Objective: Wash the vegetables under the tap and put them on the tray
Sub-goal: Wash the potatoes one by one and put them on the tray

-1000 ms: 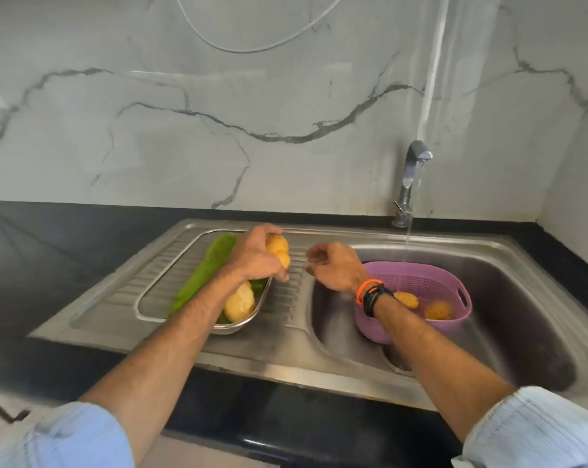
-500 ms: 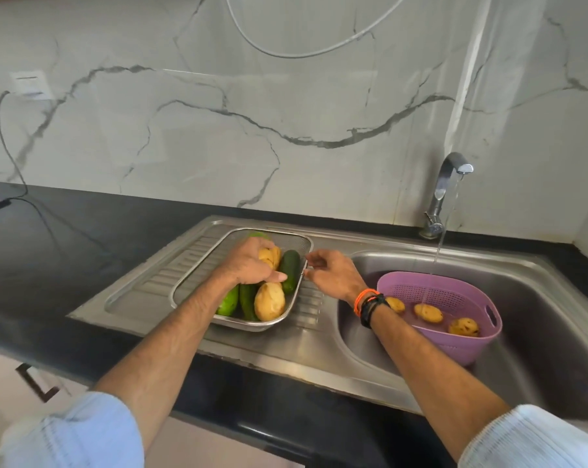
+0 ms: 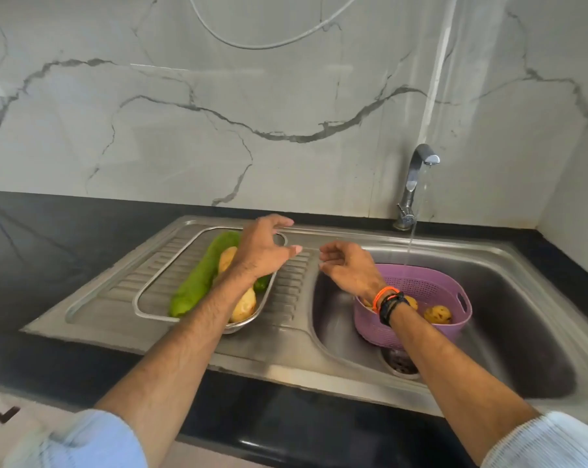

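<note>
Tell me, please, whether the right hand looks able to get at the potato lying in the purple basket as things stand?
Probably yes. The right hand is empty, fingers loosely curled, just left of the purple basket, whose top is open. The potato lies uncovered inside, and only the thin water stream crosses above.

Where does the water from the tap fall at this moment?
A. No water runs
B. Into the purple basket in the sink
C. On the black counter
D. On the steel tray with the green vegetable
B: the thin stream from the tap drops straight into the purple basket, which stands in the sink with potatoes inside; the steel tray sits apart on the drainboard.
</note>
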### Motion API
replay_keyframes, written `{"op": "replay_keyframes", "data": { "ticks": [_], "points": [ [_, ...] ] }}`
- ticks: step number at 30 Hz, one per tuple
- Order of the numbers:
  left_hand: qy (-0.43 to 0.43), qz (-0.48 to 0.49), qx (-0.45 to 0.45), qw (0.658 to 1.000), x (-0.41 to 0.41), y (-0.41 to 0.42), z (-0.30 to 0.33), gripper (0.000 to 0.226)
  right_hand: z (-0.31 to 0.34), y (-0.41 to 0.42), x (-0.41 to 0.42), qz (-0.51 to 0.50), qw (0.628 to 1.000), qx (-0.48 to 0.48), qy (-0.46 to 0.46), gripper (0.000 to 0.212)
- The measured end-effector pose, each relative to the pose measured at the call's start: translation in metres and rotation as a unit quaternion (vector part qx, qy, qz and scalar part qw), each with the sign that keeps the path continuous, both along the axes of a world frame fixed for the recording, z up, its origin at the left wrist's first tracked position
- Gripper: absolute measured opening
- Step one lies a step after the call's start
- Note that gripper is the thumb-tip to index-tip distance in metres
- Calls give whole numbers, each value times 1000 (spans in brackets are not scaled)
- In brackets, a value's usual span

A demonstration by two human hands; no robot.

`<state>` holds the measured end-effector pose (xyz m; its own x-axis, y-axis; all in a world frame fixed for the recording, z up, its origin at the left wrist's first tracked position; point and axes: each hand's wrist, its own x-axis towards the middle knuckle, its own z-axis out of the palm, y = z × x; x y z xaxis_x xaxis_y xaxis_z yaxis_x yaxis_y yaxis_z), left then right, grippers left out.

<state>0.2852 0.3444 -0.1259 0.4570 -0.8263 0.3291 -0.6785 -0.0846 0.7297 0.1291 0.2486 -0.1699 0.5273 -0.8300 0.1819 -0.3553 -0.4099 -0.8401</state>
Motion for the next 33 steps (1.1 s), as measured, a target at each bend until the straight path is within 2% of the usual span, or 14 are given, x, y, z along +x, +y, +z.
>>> {"op": "replay_keyframes", "data": {
  "ticks": [6, 15, 19, 25, 28, 33],
  "points": [
    [85, -63, 61, 992, -59, -51, -47, 53, -15, -28, -68, -72, 996, -25, 38, 28],
    [88, -94, 172, 977, -113, -115, -98, 55, -64, -69, -138, -149, 981, 37, 120, 23],
    [92, -104, 199, 970, -125, -144, -108, 57, -75, -93, -143, -153, 974, 38, 161, 25],
    [79, -127, 245, 958, -141, -173, -132, 59, -95, -126, -143, -139, 957, 6, 254, 39],
    [63, -146, 289, 944, -140, -182, -146, 62, -105, -140, -142, -115, 943, -5, 313, 38],
    [44, -160, 291, 942, -139, -185, -146, 64, -118, -155, -132, -83, 919, -40, 384, 32]
  ]
}}
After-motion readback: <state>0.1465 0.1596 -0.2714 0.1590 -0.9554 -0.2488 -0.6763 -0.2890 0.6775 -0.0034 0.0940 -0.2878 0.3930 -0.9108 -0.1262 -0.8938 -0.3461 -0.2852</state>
